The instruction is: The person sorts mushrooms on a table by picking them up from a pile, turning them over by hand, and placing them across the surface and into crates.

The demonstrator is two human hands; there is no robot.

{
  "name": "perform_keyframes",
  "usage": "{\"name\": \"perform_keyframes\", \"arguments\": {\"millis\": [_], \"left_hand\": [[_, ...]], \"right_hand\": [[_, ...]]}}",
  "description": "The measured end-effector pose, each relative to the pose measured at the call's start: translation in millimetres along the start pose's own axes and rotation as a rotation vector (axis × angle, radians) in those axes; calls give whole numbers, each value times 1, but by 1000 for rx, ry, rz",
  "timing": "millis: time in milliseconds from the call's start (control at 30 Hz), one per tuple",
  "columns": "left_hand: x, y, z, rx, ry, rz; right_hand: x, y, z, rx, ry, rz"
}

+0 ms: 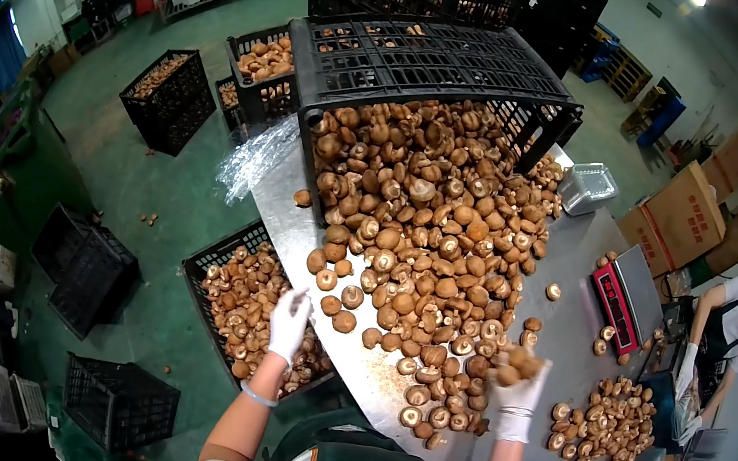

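Note:
A large heap of brown shiitake mushrooms point(443, 231) spills across the metal table point(289, 211) from a black plastic crate point(437, 67) tipped on its side. My right hand point(519, 401), in a white glove, is closed around several shiitake mushrooms point(517, 367) at the heap's near right edge; they look slightly blurred. My left hand point(288, 327), also gloved, hovers over the near edge of a black crate point(196, 266) full of mushrooms, left of the table. Its fingers are stretched out and slightly apart, and I see nothing in them.
A red scale point(617, 305) and a smaller mushroom pile point(608, 430) are on the right. Beyond them, a co-worker point(729, 325) with gloved hands stands by plastic trays. Clear trays point(588, 187) rest at the table's far right. Black crates point(122, 403) stand on the green floor.

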State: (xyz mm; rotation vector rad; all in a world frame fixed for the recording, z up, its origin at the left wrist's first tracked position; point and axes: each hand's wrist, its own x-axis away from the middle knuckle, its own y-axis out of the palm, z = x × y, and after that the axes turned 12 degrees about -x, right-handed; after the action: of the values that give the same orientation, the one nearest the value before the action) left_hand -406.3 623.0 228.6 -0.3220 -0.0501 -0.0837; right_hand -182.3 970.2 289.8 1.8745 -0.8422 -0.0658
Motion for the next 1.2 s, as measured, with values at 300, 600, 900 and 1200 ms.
{"name": "perform_keyframes", "arguments": {"millis": [300,600,900,1200], "left_hand": [[-83,26,-21,-295,121,182],[-87,39,-4,405,-126,26],[-80,15,-20,848,-275,-135],[-84,-45,-27,33,-113,509]], "right_hand": [[-23,-134,-130,-532,-690,627],[-123,99,104,1125,-240,-320],[-165,143,224,2043,-769,-675],[-130,116,163,1898,-650,-749]]}}
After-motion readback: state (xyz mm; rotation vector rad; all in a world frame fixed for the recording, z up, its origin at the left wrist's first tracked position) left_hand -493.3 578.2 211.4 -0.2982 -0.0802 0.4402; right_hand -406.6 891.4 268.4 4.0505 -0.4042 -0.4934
